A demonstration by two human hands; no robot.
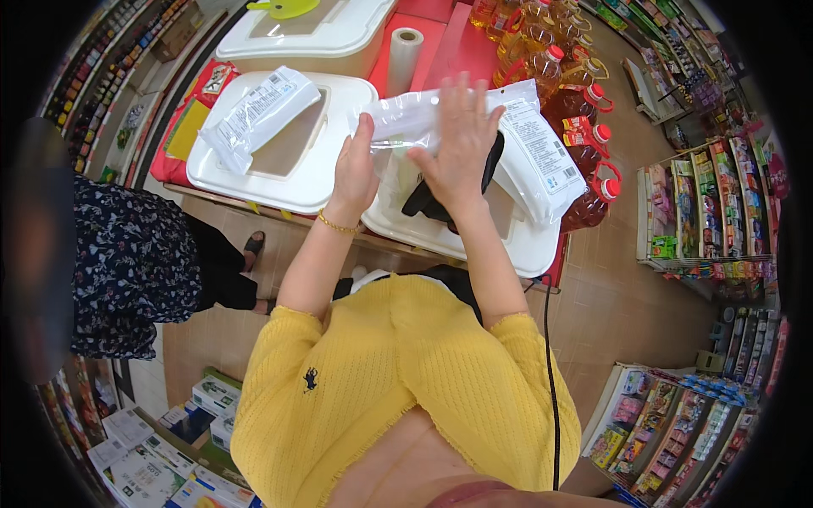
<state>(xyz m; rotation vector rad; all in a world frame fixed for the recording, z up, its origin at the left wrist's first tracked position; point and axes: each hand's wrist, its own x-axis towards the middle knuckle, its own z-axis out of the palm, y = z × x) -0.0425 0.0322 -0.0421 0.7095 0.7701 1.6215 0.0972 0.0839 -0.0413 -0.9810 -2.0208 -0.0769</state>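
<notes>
Upper centre | left hand (pixel 356 173) pinching clear packet (pixel 403 120) end; right hand (pixel 457 140) spread over it | risk: slipping, from slick film

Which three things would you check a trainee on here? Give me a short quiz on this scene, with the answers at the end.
1. Short answer: which of the wearer's hands looks blurred in front of the clear plastic packet?
2. True or false: the gold bracelet is worn on the right wrist.
3. Fill the gap: at the right side, the nearest bottle of amber liquid has a ____ cap.

Key:
1. The right hand.
2. False; it is on the left wrist.
3. Red.
</notes>
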